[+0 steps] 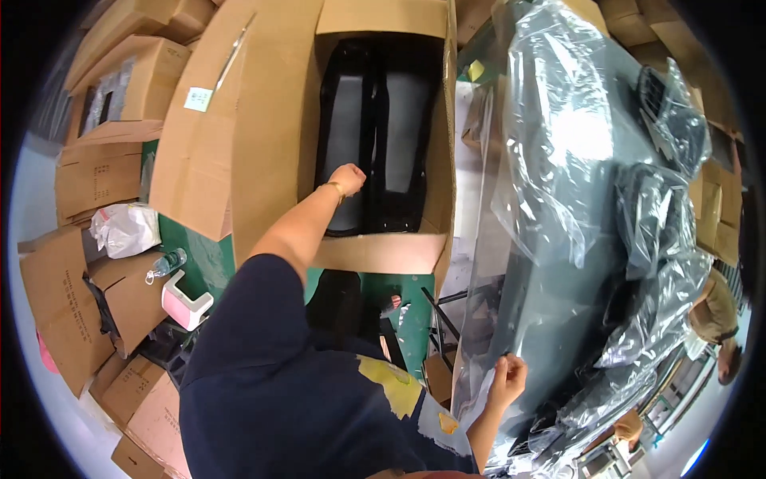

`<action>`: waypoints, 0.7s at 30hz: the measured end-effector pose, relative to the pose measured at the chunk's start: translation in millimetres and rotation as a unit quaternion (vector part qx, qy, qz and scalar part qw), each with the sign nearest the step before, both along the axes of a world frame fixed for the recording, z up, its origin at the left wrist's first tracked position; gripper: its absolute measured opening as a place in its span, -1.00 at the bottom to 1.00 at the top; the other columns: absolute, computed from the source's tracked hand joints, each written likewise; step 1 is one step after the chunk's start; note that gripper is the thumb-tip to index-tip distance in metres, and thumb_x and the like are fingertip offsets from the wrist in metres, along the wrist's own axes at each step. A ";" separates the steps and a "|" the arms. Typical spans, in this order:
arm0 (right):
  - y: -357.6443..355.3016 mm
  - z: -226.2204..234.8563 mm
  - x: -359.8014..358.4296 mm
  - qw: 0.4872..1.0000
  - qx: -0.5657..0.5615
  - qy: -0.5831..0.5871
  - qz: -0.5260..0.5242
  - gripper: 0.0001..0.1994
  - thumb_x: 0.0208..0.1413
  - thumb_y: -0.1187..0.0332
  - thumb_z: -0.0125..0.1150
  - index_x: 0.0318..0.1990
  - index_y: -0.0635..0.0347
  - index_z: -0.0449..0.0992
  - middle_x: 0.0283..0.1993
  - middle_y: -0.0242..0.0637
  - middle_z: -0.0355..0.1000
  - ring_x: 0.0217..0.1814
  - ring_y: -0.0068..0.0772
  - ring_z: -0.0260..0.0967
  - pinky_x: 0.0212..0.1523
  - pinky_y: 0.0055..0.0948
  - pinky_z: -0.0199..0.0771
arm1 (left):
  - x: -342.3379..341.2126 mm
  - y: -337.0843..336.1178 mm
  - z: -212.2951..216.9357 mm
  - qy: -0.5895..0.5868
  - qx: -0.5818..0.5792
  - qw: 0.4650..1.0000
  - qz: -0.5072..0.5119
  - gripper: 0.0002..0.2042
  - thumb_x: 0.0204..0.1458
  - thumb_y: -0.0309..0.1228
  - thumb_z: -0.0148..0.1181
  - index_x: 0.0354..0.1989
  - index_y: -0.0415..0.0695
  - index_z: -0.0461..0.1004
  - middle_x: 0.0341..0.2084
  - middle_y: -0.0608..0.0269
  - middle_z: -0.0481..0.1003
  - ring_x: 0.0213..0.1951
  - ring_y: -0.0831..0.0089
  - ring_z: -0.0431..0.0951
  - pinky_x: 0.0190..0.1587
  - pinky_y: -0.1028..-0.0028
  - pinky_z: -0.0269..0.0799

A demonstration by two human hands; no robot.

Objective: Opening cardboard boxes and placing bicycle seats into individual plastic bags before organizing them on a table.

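My left hand (pixel 349 180), with a yellow band at the wrist, is closed over the near end of a long black glossy part (pixel 344 120). A second black part (pixel 404 120) lies alongside it in an open cardboard box (pixel 383 251). What the left fingers hold, if anything, is hidden. Lower right, my right hand (pixel 508 380) has its fingers pinched together at the near left edge of a large dark grey panel (pixel 558 307). Crumpled clear plastic film (pixel 550 96) covers much of that panel. Whatever sits between the right fingertips is too small to tell.
Several plastic-wrapped dark parts (pixel 650 211) line the panel's right side. On the left are cardboard boxes (pixel 148 76), a white bag (pixel 125 229), a clear bottle (pixel 168 262) and a pink-and-white stool (pixel 187 301). Another person (pixel 712 307) appears at the far right.
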State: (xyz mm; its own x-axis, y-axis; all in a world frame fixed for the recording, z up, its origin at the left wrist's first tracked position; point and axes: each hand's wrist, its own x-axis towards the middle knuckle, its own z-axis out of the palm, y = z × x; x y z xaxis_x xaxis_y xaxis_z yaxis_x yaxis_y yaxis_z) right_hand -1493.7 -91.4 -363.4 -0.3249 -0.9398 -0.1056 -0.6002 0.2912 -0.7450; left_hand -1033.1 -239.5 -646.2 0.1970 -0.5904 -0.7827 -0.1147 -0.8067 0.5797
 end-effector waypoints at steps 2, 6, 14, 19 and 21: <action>-26.8 -7.6 14.5 0.994 0.023 0.104 0.017 -0.78 -0.05 0.44 0.33 -0.49 0.22 0.33 -0.59 -0.48 0.16 -0.60 -0.60 0.01 -0.56 -0.60 0.09 | -8.8 -18.5 -43.2 -0.060 0.072 0.993 -0.066 -0.82 0.02 -0.30 0.14 -0.38 -0.18 0.41 -0.57 0.28 0.43 -0.56 0.51 0.40 -0.53 0.45 0.38; -39.7 -26.4 14.8 0.973 0.031 0.228 -0.019 -0.59 -0.15 0.39 0.43 -0.62 0.17 0.17 -0.62 -0.49 0.06 -0.57 -0.58 -0.08 -0.56 -0.52 0.01 | -45.2 -26.8 -138.7 -0.091 0.114 0.983 -0.109 -0.28 -0.11 -0.04 0.30 0.08 -0.41 0.29 0.01 -0.10 0.38 0.04 0.11 0.41 -0.04 0.18 0.39; -41.9 -20.7 14.2 0.962 0.036 0.270 0.022 -0.49 -0.12 0.17 0.43 -0.61 0.16 0.10 -0.63 -0.47 -0.01 -0.57 -0.53 -0.11 -0.53 -0.50 0.00 | -75.1 -11.4 -154.5 0.151 0.192 0.946 0.213 0.14 -0.32 0.15 0.38 0.32 -0.27 -0.17 0.26 -0.11 0.06 0.26 0.11 0.12 0.28 0.19 -0.01; -46.1 -14.2 16.4 0.955 0.064 0.290 0.010 -0.49 -0.16 0.10 0.45 -0.65 0.16 0.17 -0.68 -0.42 0.01 -0.64 -0.45 -0.07 -0.62 -0.41 -0.03 | -56.7 -61.1 -63.4 0.334 0.020 0.897 0.288 -0.25 -0.11 0.13 0.22 0.15 -0.17 0.26 0.08 0.07 0.35 0.10 0.24 0.35 0.17 0.24 0.20; -47.8 -13.7 15.7 0.944 0.084 0.320 0.007 -0.51 -0.17 0.17 0.46 -0.65 0.17 0.16 -0.69 -0.41 0.04 -0.65 -0.47 -0.05 -0.62 -0.40 0.02 | -29.3 -84.4 -28.3 0.439 -0.013 0.801 0.408 -0.43 -0.08 0.09 0.23 -0.14 -0.22 0.47 -0.25 0.14 0.52 -0.14 0.35 0.50 0.01 0.32 0.37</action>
